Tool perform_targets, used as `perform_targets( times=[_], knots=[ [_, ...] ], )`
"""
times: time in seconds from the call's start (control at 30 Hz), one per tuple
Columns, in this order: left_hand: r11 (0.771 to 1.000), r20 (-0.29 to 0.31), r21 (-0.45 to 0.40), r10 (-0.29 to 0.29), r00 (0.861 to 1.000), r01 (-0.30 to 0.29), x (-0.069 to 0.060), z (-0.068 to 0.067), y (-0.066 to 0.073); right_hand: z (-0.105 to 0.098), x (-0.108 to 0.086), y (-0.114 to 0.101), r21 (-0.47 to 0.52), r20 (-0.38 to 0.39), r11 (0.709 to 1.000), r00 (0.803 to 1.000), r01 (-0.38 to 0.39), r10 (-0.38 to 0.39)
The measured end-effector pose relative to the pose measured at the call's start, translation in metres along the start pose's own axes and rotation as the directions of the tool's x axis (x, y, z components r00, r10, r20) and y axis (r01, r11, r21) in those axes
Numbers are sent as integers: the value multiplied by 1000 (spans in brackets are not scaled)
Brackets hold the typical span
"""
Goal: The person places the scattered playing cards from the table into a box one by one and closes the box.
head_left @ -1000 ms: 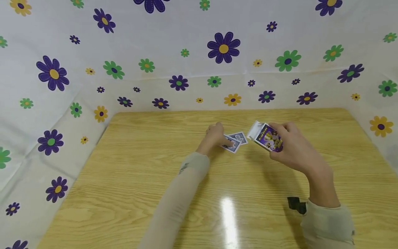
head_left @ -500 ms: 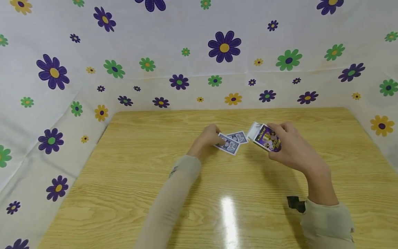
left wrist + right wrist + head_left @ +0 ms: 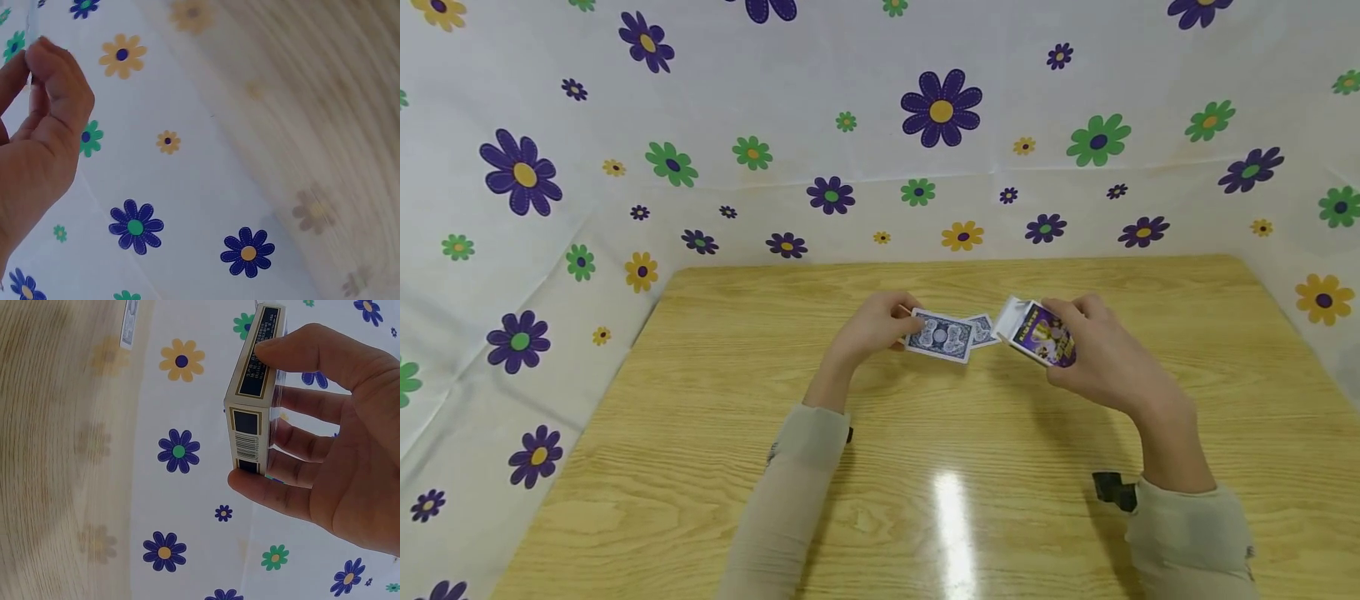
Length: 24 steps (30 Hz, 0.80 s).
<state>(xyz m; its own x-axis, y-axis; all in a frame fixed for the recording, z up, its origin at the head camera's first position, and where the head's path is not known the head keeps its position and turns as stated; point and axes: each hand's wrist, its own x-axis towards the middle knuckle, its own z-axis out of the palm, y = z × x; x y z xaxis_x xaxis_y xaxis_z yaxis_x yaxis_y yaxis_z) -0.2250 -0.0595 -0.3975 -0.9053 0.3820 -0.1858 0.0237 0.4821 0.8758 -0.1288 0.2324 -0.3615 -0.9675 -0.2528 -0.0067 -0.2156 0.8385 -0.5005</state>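
Observation:
In the head view my left hand (image 3: 872, 327) pinches a blue-backed playing card (image 3: 942, 335) between thumb and fingers, its patterned back facing up. Partly behind it lies a second playing card (image 3: 981, 330), close to the mouth of the card box. That card box (image 3: 1043, 335), purple-fronted with a white flap standing open, is gripped by my right hand (image 3: 1112, 358) and tilted toward the left. The right wrist view shows the thumb on one narrow side of the box and a fingertip at its barcode end. In the left wrist view only a card's thin edge shows at the fingertips.
A wooden table (image 3: 715, 400) lies under both hands. White cloth (image 3: 865, 83) with purple, green and yellow flowers hangs behind the table and along its sides. A small black object (image 3: 1115, 492) juts from the right sleeve's cuff.
My left hand has drawn back to the left with the playing card, which now overlaps the second card less. The right hand and card box have hardly moved.

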Motion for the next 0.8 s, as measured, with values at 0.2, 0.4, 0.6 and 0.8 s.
perform_targets(
  times=[0.2, 0.4, 0.6, 0.8],
  knots=[
    [985, -47, -164, 42, 998, -49, -20, 3, 6, 6, 1, 0, -12, 11, 1000, 1000, 6, -6],
    [972, -93, -197, 115, 989, -131, -28, 8, 10, 11, 2, -2, -24, 16, 1000, 1000, 9, -9],
    [954, -97, -242, 154, 983, -174, -35, 11, 17, 13, 3, -7, -48, 6, 999, 1000, 23, -23],
    [941, -128, -261, 189, 974, -217, -39, 12, 23, 15, 4, -12, -59, 8, 997, 999, 48, -48]
  ],
)
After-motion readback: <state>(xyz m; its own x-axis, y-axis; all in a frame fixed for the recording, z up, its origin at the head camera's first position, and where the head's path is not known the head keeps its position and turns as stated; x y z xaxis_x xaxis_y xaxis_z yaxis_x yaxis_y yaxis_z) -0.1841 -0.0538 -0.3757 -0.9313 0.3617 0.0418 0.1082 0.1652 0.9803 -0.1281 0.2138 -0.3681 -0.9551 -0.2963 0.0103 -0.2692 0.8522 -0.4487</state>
